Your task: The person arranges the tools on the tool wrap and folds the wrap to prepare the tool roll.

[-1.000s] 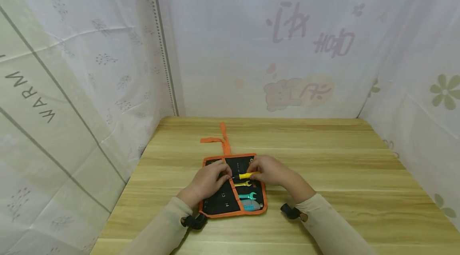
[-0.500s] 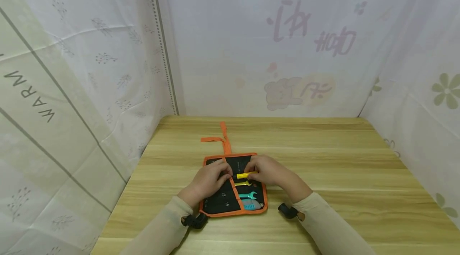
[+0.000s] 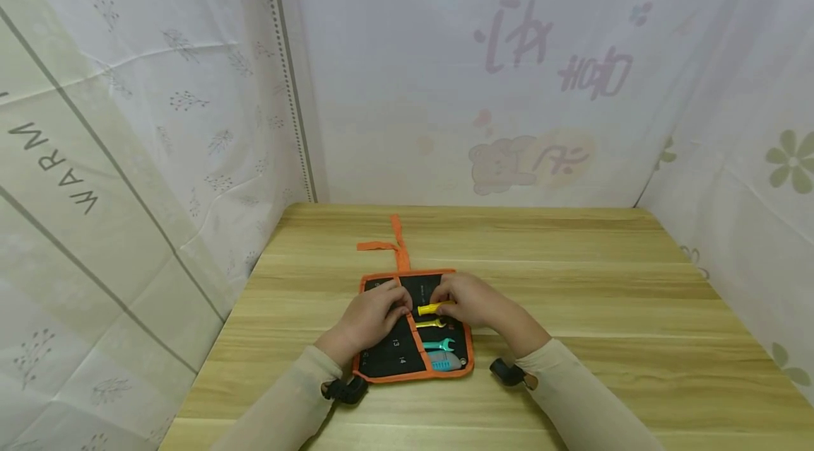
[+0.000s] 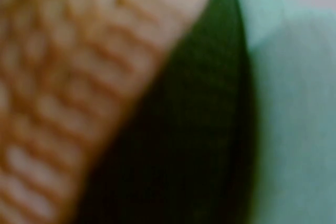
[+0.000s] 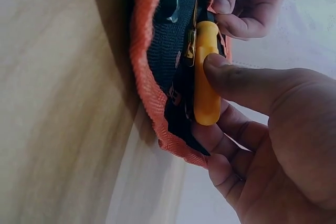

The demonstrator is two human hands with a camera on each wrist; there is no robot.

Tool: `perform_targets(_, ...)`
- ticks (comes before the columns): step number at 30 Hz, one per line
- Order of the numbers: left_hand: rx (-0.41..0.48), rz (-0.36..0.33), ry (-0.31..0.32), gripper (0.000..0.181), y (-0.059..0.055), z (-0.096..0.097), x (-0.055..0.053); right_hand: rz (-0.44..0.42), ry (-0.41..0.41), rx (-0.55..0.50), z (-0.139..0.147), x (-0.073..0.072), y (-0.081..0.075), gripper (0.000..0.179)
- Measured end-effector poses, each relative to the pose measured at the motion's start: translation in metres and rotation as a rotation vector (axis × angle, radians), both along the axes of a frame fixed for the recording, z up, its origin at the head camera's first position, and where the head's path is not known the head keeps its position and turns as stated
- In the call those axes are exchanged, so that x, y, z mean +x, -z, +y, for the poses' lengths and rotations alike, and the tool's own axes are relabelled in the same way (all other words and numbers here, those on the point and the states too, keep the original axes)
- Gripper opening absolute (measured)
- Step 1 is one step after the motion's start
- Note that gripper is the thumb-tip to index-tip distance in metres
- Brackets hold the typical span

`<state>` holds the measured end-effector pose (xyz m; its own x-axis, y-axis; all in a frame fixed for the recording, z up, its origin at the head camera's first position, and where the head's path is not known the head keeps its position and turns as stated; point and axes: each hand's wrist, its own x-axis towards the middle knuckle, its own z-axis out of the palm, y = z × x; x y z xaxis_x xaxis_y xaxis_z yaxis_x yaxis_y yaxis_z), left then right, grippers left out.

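A black tool pouch with orange trim point(image 3: 380, 360) lies unfolded on the table in the head view. My right hand point(image 3: 475, 304) pinches the yellow handle of a screwdriver point(image 5: 207, 95) between thumb and fingers, its other fingers along the pouch edge. The screwdriver's black neck points left toward the pocket row, its shaft out of sight. My left hand point(image 3: 372, 317) pinches the orange-bound pocket edge there. Below the screwdriver, a yellow wrench point(image 3: 432, 324), a teal wrench point(image 3: 440, 345) and a grey-and-teal utility knife point(image 3: 446, 361) sit in their pockets. The left wrist view is mostly blurred skin and sleeve.
Orange tie straps point(image 3: 402, 258) stretch from the pouch's far edge over the wooden table point(image 3: 572, 260). Printed cloth curtains point(image 3: 394, 83) hang behind the table and at both sides. Both wrists carry small black cameras point(image 3: 506, 372).
My right hand has moved slightly left with the screwdriver, and its black neck has gone farther in under my left fingers. The left hand stays at the pocket edge.
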<state>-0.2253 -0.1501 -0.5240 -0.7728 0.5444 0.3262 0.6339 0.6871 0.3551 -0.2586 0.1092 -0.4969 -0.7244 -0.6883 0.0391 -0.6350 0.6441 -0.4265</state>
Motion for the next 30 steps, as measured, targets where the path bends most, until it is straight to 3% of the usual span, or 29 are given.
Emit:
perform_targets(16,0.002,-0.008,0.015,0.004,-0.002,0.000,0.000,0.051,-0.007,0.036,-0.006,0.002,0.001,0.013)
perform_targets(24,0.006,-0.030,0.019,0.004,-0.001,0.001,0.001,0.029,-0.011,0.014,-0.011,0.001,0.005,0.008)
perform_targets(30,0.003,-0.022,0.015,0.009,0.000,0.002,0.000,0.069,-0.014,0.033,-0.015,0.002,0.003,0.009)
